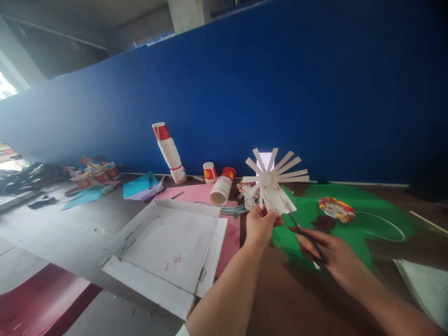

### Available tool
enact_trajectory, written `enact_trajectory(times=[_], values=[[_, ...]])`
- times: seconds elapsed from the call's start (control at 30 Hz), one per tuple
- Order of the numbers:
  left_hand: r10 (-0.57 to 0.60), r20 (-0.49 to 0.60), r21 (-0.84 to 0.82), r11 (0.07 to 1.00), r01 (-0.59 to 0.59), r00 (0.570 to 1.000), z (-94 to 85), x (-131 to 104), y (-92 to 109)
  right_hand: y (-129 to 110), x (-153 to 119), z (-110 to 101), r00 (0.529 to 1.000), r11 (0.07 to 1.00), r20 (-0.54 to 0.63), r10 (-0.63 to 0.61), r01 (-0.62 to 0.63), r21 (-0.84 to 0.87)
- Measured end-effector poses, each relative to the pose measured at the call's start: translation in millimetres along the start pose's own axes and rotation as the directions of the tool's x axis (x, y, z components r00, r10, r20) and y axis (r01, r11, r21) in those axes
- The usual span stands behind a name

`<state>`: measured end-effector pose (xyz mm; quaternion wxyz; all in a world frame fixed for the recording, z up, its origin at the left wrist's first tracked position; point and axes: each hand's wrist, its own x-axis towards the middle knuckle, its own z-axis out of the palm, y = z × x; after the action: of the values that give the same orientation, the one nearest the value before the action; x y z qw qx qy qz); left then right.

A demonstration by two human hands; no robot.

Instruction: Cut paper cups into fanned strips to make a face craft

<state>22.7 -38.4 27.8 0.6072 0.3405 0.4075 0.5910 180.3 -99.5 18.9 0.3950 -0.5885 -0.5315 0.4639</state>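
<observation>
A white paper cup cut into strips is spread out like a wheel above the table, its strips fanning around a round centre. My left hand pinches its lower edge between thumb and fingers. In my right hand are dark scissors, their tip at the uncut lower right part of the cup. Behind the cut cup stands a lit phone screen. Just left of it lies a smaller red and white cut piece.
A white box lid lies left of my arms. Stacked paper cups, a single cup and a tipped stack stand near the blue partition. Green paper holds a red-yellow ring. Tissues lie at right.
</observation>
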Motion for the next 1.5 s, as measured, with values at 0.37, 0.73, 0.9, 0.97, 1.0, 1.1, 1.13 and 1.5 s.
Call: enact_trajectory(times=[0.37,0.73,0.9,0.97,1.0,1.1,1.13,1.5], values=[[-0.014,0.002,-0.019,1.000,0.014,1.000,-0.2,-2,5,-3,1,0,1.000,1.000,-0.002,-0.009,0.010,0.022],[-0.024,0.022,-0.025,0.999,0.025,0.999,0.0,-4,8,-7,-2,1,0.999,0.999,-0.039,-0.007,0.006,-0.044],[-0.053,0.018,-0.046,0.998,0.054,0.998,0.3,-5,9,-7,-2,1,0.998,0.997,-0.046,-0.042,0.039,-0.074],[-0.068,0.023,-0.048,0.996,0.069,0.997,-0.6,-5,9,-6,-1,0,0.997,0.995,-0.044,-0.058,0.054,-0.088],[-0.075,0.023,-0.047,0.996,0.076,0.997,-1.4,-4,9,-5,-1,0,0.997,0.994,-0.039,-0.065,0.061,-0.091],[-0.085,0.014,-0.029,0.996,0.086,0.996,-4.9,-2,7,-3,-1,1,0.997,0.994,-0.026,-0.075,0.073,-0.075],[-0.083,0.009,-0.017,0.996,0.083,0.997,-6.1,-1,6,-3,0,1,0.997,0.995,-0.025,-0.075,0.073,-0.066],[-0.033,0.056,0.098,0.995,0.027,0.998,-5.4,-4,3,-7,-1,0,0.998,0.997,-0.050,-0.046,0.042,-0.072]])
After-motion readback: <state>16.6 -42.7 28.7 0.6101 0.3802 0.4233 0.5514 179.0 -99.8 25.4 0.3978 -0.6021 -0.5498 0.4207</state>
